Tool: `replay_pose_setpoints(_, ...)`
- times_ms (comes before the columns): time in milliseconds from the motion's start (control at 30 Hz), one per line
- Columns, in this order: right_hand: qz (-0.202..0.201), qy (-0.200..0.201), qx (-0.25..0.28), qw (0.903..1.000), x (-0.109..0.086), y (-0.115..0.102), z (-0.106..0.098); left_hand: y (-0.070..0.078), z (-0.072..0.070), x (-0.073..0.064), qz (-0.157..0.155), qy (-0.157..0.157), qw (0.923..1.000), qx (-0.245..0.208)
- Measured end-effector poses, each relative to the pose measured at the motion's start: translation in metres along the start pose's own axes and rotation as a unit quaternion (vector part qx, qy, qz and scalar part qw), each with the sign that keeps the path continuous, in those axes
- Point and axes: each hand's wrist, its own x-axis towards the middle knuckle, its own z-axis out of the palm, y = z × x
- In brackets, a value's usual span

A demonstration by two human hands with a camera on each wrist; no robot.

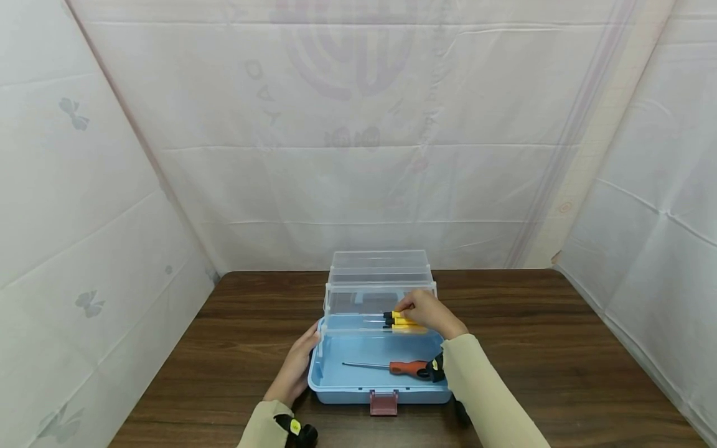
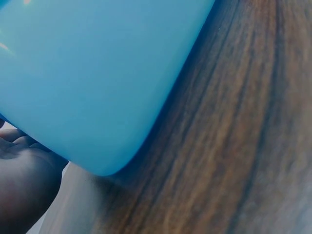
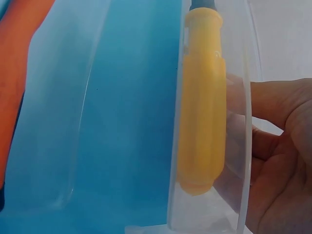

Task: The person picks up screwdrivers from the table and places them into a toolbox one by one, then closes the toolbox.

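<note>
A light blue toolbox point(image 1: 386, 397) stands open on the table, its clear plastic tray point(image 1: 336, 305) raised over the back part. Screwdrivers with yellow handles point(image 1: 402, 322) lie side by side in the tray. My right hand point(image 1: 428, 311) reaches into it from the right and pinches the rearmost one. In the right wrist view, a yellow screwdriver handle point(image 3: 202, 107) shows through the tray wall, the fingers behind it. My left hand point(image 1: 299, 361) rests against the toolbox's left side, fingers along the rim. An orange-and-black screwdriver point(image 1: 406, 368) lies on the toolbox floor, partly behind the right wrist.
A pink latch point(image 1: 383, 403) hangs at the toolbox's front. The clear lid point(image 1: 381, 260) stands up at the back. Dark wooden tabletop point(image 1: 538, 348) extends to both sides, with white sheeting point(image 1: 358, 186) behind and on either side.
</note>
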Motion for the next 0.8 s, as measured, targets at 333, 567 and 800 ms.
replay_pose_setpoints(333, 0.014, -0.005, -0.003, 0.9999, -0.0005, -0.0009, -0.0002, 0.0, 0.0, -0.0004, -0.001, 0.0, 1.0, 0.0)
replay_pose_setpoints(567, 0.013, -0.003, -0.003, 0.9999, -0.0018, -0.0004, 0.0004, 0.0, -0.0006, -0.001, -0.001, -0.001, 1.0, -0.002)
replay_pose_setpoints(800, 0.007, 0.004, 0.007, 1.0, -0.0049, -0.0001, 0.0004, -0.0002, -0.0015, -0.0008, -0.002, -0.002, 1.0, -0.003)
